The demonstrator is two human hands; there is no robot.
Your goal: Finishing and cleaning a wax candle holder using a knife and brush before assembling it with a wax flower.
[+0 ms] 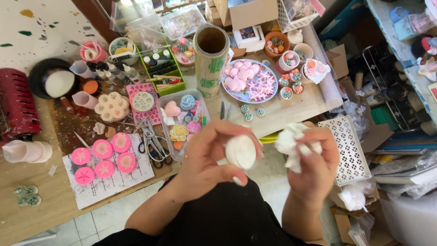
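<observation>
Cluttered craft bench above tiled floor, crowded with pink round moulds, scissors and a clear tray of small cast pieces. Held clear of bench, over lap: left hand closed around white round disc, flat face tilted rightward; right hand just beside it, gripping crumpled white tissue.
</observation>
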